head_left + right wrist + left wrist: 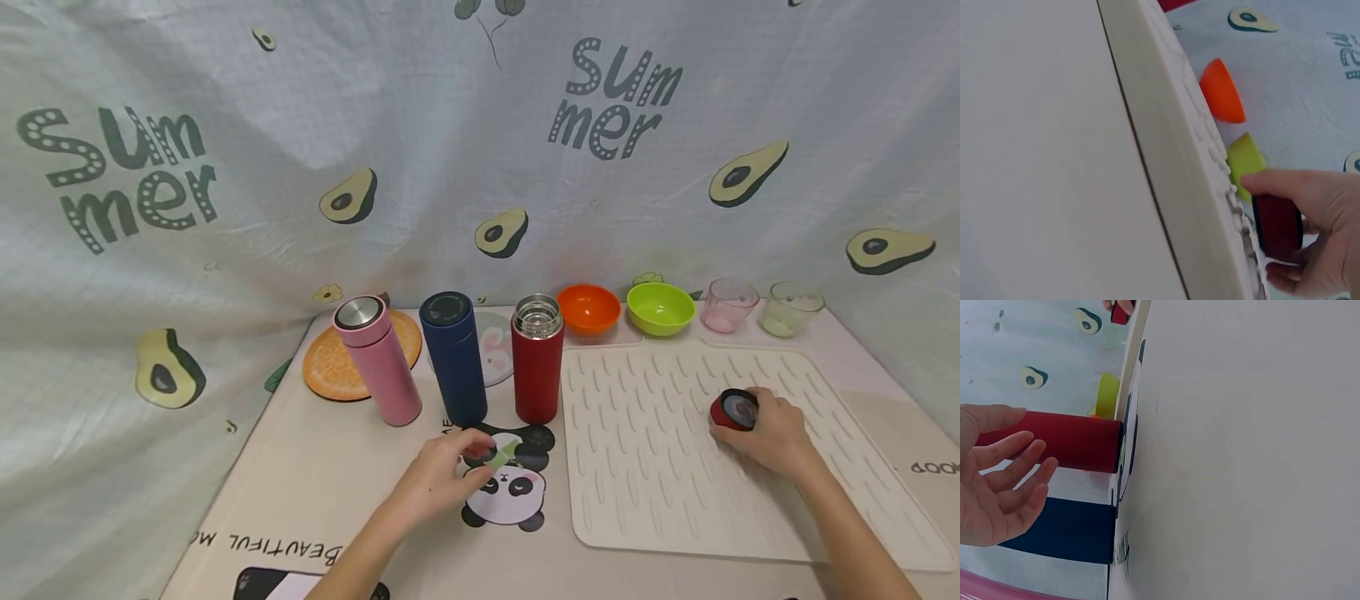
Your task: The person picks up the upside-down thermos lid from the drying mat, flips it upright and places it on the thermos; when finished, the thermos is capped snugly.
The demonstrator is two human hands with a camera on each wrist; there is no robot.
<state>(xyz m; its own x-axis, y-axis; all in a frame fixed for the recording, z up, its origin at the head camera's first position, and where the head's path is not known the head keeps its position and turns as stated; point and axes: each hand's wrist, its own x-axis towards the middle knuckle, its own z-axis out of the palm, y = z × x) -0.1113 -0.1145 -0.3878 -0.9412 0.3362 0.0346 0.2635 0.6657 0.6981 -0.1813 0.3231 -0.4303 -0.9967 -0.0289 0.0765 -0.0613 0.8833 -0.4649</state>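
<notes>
My right hand point(776, 429) grips a red bottle lid point(1277, 226) with a dark top, thumb and fingers around its sides. The lid is right at the surface of the ribbed cream mat point(630, 500). Relaxed and slightly bent, the fingers of my left hand point(442, 475) hold nothing, over the table by the panda print. Just beyond that hand stands the red vacuum bottle point(537, 375), upright with its steel mouth uncovered. To its left are a navy bottle point(455, 367) and a pink bottle point(382, 367), both capped.
Behind the mat sit an orange bowl point(588, 310), a lime green bowl point(660, 309), a pinkish glass point(729, 306) and a greenish glass point(791, 309). An orange round mat point(330, 367) lies behind the pink bottle. A printed curtain point(420, 125) hangs along the back.
</notes>
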